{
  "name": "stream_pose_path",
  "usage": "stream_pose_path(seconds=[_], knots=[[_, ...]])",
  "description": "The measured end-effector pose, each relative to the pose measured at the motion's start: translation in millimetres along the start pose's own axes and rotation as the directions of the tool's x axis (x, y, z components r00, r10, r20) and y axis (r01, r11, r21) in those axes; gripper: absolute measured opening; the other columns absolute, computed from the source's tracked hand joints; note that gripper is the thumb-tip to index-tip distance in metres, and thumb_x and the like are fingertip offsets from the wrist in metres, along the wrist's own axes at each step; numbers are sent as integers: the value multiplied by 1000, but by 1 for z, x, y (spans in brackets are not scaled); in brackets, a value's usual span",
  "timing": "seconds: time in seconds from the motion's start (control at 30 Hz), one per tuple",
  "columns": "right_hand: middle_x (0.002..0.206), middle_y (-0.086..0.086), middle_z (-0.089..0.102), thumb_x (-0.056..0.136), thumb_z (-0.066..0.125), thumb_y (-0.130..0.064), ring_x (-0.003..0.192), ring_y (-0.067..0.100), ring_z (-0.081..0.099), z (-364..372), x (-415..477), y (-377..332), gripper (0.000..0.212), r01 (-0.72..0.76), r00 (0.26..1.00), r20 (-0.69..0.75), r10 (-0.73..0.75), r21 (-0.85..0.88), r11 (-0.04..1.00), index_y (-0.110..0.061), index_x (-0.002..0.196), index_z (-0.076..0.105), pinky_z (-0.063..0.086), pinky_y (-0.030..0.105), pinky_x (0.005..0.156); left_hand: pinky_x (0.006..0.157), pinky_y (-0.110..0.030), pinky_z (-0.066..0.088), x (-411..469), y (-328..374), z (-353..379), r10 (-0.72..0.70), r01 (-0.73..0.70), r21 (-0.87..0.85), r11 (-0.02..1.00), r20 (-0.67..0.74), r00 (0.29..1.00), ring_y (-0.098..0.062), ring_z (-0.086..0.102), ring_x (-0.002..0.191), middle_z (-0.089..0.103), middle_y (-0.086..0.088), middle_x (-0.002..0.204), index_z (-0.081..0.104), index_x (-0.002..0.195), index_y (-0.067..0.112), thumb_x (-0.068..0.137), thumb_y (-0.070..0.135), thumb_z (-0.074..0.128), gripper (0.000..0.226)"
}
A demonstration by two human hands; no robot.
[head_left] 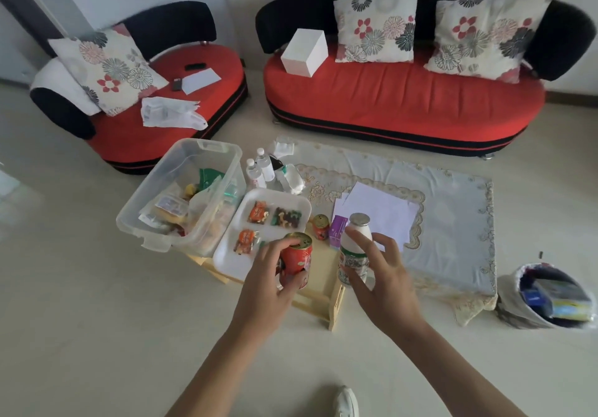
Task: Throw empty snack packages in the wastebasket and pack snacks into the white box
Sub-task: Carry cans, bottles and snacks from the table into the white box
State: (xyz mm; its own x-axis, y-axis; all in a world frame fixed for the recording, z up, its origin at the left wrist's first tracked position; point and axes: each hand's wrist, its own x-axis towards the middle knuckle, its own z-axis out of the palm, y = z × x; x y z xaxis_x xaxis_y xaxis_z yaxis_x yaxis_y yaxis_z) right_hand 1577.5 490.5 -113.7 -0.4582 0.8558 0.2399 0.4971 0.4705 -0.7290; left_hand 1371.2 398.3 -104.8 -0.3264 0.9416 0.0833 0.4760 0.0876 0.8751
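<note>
My left hand (270,282) grips a red can (296,259) above the near edge of the low table. My right hand (382,279) holds a white milk bottle (354,251) with a green label and foil cap, fingers curled round its right side. A clear plastic box (155,209) on the table's left holds several snack packets. Beside it, a white foam tray (226,258) carries three small snack packets. A second red can (321,226) and a purple carton (338,232) stand behind the bottle. The wastebasket (514,300) stands on the floor at right with wrappers inside.
A lace cloth (453,222) covers the table, with white papers (378,209) and small bottles (262,167) on it. A white box (304,52) sits on the red sofa (404,99). A red armchair (155,118) stands at left. My shoe (346,402) shows below.
</note>
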Motion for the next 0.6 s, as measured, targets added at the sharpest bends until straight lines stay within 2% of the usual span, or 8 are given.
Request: stream_pose_path(seconds=[0.13, 0.17, 0.23, 0.33, 0.43, 0.6], knots=[[135, -2, 42, 88, 75, -17, 105, 5, 57, 35, 16, 19, 74, -37, 999, -39, 36, -20, 999, -49, 144, 38, 49, 25, 71, 99, -39, 55, 31, -39, 11, 1, -1, -7, 1000, 5, 1000, -14, 60, 124, 57, 12, 134, 54, 134, 35, 91, 24, 76, 50], [135, -2, 41, 88, 75, -17, 104, 3, 55, 47, 20, 25, 75, -43, 997, -64, 41, -24, 999, -50, 144, 38, 50, 25, 72, 99, -39, 56, 38, -51, 15, 0, 0, -13, 1000, 13, 1000, -13, 60, 123, 57, 13, 134, 54, 134, 35, 91, 26, 77, 50], [134, -4, 40, 87, 77, -14, 105, -10, 44, 73, 26, 37, 79, -50, 993, -106, 46, -32, 998, -50, 144, 37, 47, 18, 76, 98, -39, 56, 52, -77, 25, 4, -3, -27, 1000, 34, 999, -13, 61, 123, 58, 13, 135, 55, 134, 34, 90, 27, 77, 50], [133, -7, 36, 86, 76, -7, 119, -20, 35, 113, 32, 59, 77, -71, 988, -137, 68, -22, 997, -42, 145, 41, 34, -1, 89, 95, -40, 57, 72, -121, 40, 29, -28, -16, 999, 60, 998, -15, 61, 122, 59, 12, 133, 55, 134, 31, 90, 25, 78, 50], [133, 0, 38, 86, 76, -1, 121, -17, 38, 145, 33, 84, 72, -80, 986, -153, 72, -49, 996, -32, 144, 46, 31, -2, 94, 93, -43, 56, 89, -163, 53, 57, -58, 1, 998, 99, 993, -18, 61, 122, 59, 10, 131, 55, 132, 30, 90, 23, 79, 49], [132, 11, 44, 83, 77, 3, 118, -9, 44, 190, 31, 124, 71, -117, 975, -203, 94, -103, 988, -28, 140, 48, 32, -3, 92, 95, -41, 56, 116, -219, 72, 143, -150, 25, 988, 183, 973, -15, 58, 123, 57, 2, 130, 57, 127, 22, 88, 18, 80, 45]])
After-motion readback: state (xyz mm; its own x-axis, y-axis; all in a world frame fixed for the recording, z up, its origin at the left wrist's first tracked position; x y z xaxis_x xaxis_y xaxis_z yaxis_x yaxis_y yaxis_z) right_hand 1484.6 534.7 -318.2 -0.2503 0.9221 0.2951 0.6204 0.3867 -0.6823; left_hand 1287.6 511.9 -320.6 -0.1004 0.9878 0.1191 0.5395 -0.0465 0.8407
